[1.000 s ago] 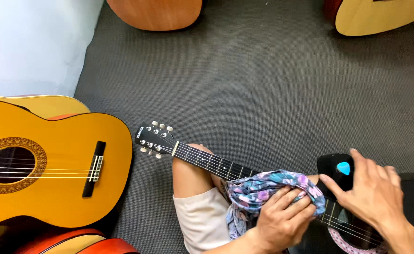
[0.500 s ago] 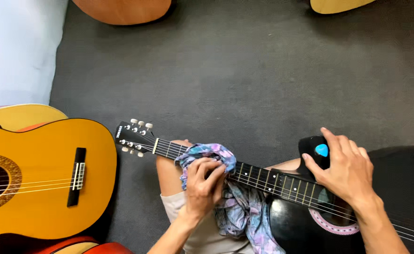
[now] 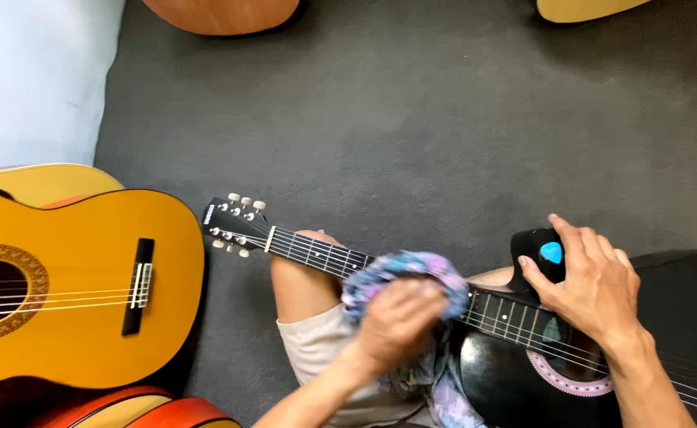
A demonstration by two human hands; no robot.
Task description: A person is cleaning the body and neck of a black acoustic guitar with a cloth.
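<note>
A black acoustic guitar [image 3: 515, 372] lies across my lap, its neck [image 3: 316, 252] running left to a black headstock [image 3: 233, 223]. My left hand [image 3: 396, 321] is closed on a blue and pink patterned cloth [image 3: 404, 268] and presses it onto the fretboard near the middle of the neck. My right hand [image 3: 594, 281] rests on the upper shoulder of the guitar body, fingers spread over the black edge. A small blue pick [image 3: 551, 253] sits on that edge by my right fingertips.
A yellow-orange acoustic guitar [image 3: 71, 285] lies flat at the left, with a red-edged guitar [image 3: 134, 408] below it. Two more guitar bodies [image 3: 221, 14] show at the top edge. Dark grey carpet [image 3: 412, 127] covers the floor. A pale blue cushion [image 3: 31, 79] is at upper left.
My left hand has slid the cloth along the neck, first left toward the headstock, then back toward the body. My right hand stays on the guitar's shoulder.
</note>
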